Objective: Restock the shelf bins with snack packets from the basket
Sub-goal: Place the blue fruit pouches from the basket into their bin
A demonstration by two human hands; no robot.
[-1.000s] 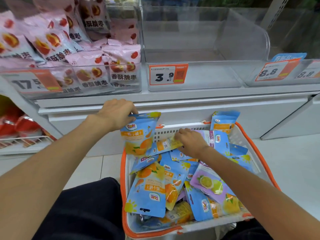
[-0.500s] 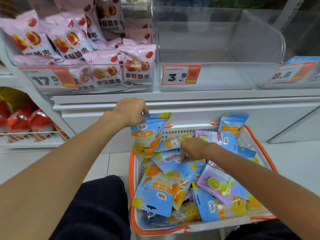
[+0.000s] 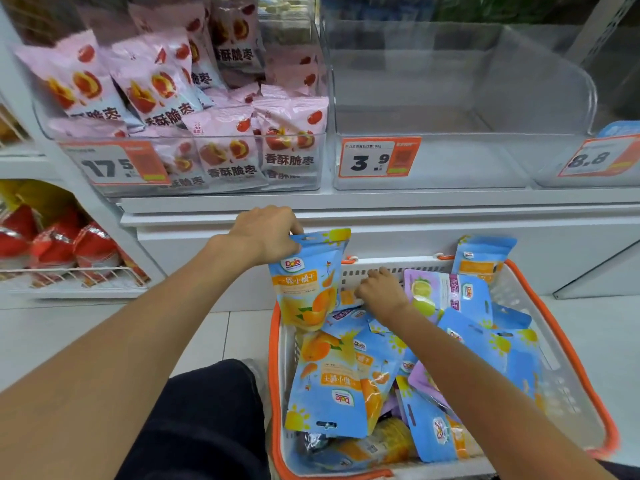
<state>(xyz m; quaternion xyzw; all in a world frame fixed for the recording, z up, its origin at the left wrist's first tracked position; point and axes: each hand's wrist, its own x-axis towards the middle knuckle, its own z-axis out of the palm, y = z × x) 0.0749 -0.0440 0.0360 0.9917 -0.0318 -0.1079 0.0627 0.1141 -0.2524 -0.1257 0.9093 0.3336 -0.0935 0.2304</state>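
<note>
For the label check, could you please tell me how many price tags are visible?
3: the 17.5 tag on the pink-packet bin, the 3.9 tag on the empty middle bin, the 8.8 tag at right; more may lie off-frame.

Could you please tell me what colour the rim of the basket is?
Orange: the basket's rim runs round white mesh walls, seen in the head view.

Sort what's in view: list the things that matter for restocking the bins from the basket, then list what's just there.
Part of the job:
left hand gripping the upright blue Dole packet
right hand down among the loose packets
basket
clear bin with the 3.9 tag

Just there:
pink jujube bags in their bin
red packs on the wire rack
8.8 price tag
</note>
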